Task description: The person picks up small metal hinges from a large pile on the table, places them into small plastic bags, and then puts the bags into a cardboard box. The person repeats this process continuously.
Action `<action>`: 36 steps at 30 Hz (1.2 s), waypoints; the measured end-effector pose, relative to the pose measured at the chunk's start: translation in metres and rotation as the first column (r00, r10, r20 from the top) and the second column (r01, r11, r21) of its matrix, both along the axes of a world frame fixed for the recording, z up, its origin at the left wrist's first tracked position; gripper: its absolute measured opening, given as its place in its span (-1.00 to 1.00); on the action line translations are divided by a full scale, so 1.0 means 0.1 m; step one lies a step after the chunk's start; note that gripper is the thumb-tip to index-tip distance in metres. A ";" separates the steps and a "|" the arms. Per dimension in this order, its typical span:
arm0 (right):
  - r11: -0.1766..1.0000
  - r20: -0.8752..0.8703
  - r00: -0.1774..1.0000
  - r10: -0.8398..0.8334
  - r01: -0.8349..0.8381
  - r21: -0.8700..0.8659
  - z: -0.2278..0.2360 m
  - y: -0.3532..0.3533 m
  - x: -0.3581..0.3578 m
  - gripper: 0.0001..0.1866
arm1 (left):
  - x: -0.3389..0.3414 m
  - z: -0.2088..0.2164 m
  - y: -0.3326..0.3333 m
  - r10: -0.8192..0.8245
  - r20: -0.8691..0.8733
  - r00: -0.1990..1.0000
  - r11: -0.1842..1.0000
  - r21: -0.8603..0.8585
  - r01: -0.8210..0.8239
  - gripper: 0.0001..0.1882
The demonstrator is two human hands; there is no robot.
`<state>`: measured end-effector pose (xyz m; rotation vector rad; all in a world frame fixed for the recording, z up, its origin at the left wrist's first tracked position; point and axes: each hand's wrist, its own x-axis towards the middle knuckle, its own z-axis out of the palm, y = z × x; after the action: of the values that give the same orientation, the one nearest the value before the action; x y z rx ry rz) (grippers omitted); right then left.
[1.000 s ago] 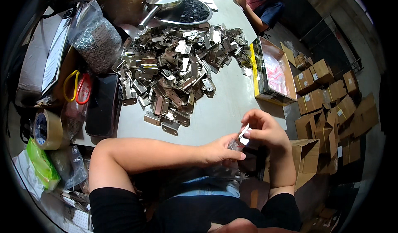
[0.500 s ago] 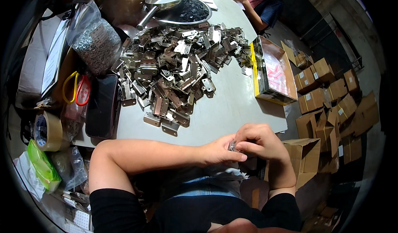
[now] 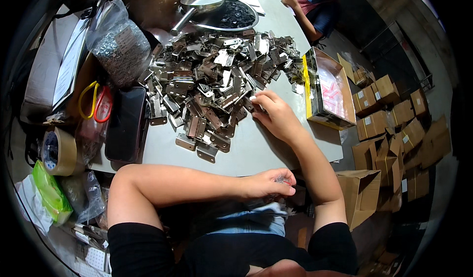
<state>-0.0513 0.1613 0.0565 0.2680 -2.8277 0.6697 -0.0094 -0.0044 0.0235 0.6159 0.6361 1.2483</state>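
Right hand at the bracket heap, left hand round a small clear bag

Head view, the only one. Main risk, by judgement: a tangled or double pick from the heap of metal brackets [image 3: 217, 82], upper centre of frame. Likely cause: plates overlapping at all angles, edges hooked under one another. Second risk: a slide of loose pieces across the grey table [image 3: 241, 151], from a tug at the heap's right flank. Third: a dropped or spilled small clear plastic bag [image 3: 282, 179], from a loosened grasp beyond the table's near edge.

Positions: heap well above and left of the left hand [image 3: 272, 183], directly beside the right hand [image 3: 277, 117]. Left hand at lower centre, fingers curled round the bag, red marks on it. Right hand right of centre, fingers bent, tips at the heap's lower right edge; cannot tell whether pinching a bracket or merely touching. Open black-and-yellow carton [image 3: 331, 121] farther right, well apart from the left hand.
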 end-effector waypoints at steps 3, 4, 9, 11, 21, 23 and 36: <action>0.996 0.037 0.999 0.002 0.001 -0.093 0.05 0.11 0.29 -0.72 | 0.01 -0.04 0.02 -0.009 -0.005 1.000 1.000 -0.011 0.009 -0.64; 0.980 0.094 0.994 -0.060 0.077 -0.186 0.10 0.09 0.39 -0.78 | 0.02 -0.05 0.01 -0.008 -0.005 1.000 1.000 -0.016 0.008 -0.64; 0.928 0.009 0.974 -0.228 0.220 -0.300 -0.13 0.44 0.73 -0.88 | 0.07 -0.17 0.05 -0.015 0.037 0.999 0.999 -0.030 0.016 -0.66; 0.856 0.031 0.939 -0.344 0.327 -0.400 -0.21 0.48 0.82 -0.88 | 0.08 -0.16 0.04 -0.007 0.049 0.999 0.999 -0.032 0.009 -0.66; 0.982 -0.061 0.981 -0.187 0.185 -0.030 0.12 0.28 1.04 -0.87 | 0.05 -0.14 0.03 -0.007 0.026 1.000 0.999 -0.045 0.008 -0.68; 0.981 0.008 0.982 -0.190 0.190 -0.041 0.09 0.28 1.08 -0.85 | 0.06 -0.12 0.02 -0.011 0.030 0.999 0.999 -0.050 0.012 -0.68; 0.816 -0.090 0.839 -0.536 0.488 -0.308 0.04 -0.03 0.82 -0.89 | 0.08 -0.13 0.01 -0.013 0.046 0.999 0.998 -0.065 0.016 -0.66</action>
<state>0.0305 0.1584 0.0605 -0.4566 -2.4268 0.8410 -0.0011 -0.0039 0.0104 0.5351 0.6314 1.2200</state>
